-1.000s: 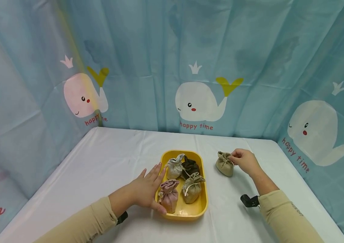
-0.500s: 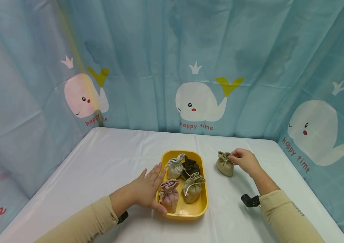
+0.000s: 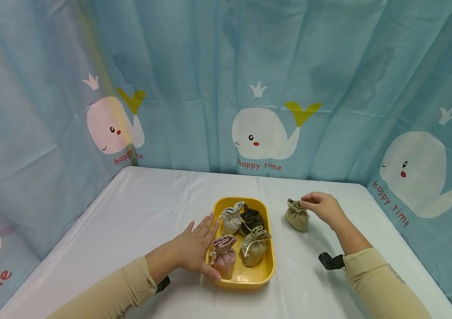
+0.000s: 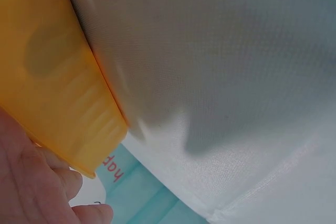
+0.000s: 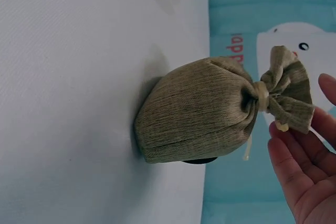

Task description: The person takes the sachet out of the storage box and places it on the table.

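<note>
An olive-brown drawstring pouch (image 3: 297, 219) stands on the white cloth to the right of a yellow tray (image 3: 246, 285). Beside its gathered neck is my right hand (image 3: 323, 208). In the right wrist view, the thumb is apart from the pouch (image 5: 197, 111) and relaxed fingers lie close to its ruffled top. My left hand (image 3: 194, 248) lies with fingers spread along the tray's left rim. Inside the tray sit a pale grey pouch (image 3: 231, 220), a dark brown pouch (image 3: 251, 218), a pink pouch (image 3: 224, 259) and a beige pouch (image 3: 253, 251).
A white cloth (image 3: 142, 212) covers the table. Blue curtains (image 3: 194, 88) printed with whales close it in at the back and both sides. A black wrist camera (image 3: 331, 261) hangs below the right forearm.
My right hand has loosened its pinch on the olive-brown pouch's neck and lifted slightly away. The left hand keeps its place at the tray; the head view has shifted a little.
</note>
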Action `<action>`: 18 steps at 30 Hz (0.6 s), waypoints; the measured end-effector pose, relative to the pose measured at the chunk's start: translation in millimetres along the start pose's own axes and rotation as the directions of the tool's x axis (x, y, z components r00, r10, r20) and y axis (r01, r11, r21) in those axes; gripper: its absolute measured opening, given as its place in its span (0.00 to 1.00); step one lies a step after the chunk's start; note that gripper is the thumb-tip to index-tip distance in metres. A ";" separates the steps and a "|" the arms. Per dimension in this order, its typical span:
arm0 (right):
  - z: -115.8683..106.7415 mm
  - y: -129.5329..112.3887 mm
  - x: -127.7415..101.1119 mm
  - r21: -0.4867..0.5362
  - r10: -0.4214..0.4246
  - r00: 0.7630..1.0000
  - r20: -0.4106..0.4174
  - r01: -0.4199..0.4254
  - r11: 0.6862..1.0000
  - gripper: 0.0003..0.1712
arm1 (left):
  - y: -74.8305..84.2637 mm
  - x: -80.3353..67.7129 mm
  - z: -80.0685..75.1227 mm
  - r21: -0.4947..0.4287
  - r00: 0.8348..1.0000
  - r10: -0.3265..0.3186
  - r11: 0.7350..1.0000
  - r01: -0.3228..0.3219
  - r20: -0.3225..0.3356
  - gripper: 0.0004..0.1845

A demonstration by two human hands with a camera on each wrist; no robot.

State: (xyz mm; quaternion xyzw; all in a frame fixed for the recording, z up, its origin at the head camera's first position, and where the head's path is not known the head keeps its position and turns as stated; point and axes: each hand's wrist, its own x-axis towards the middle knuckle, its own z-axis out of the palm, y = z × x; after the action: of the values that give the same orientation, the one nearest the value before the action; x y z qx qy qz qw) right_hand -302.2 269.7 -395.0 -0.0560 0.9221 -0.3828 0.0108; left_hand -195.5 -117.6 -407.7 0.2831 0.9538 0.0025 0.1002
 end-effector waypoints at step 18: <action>4.3 -32.5 -7.5 0.078 -0.094 0.996 0.004 0.094 0.993 0.24 | 0.6 -1.5 -2.0 -0.014 1.000 0.003 1.000 -0.003 -0.006 0.70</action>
State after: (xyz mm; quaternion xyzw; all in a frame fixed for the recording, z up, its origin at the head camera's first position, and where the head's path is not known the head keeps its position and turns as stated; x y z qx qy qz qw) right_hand -291.4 244.7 -375.2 -0.1004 0.9029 -0.4181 -0.0013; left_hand -194.3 -117.8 -405.4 0.2839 0.9536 0.0101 0.0995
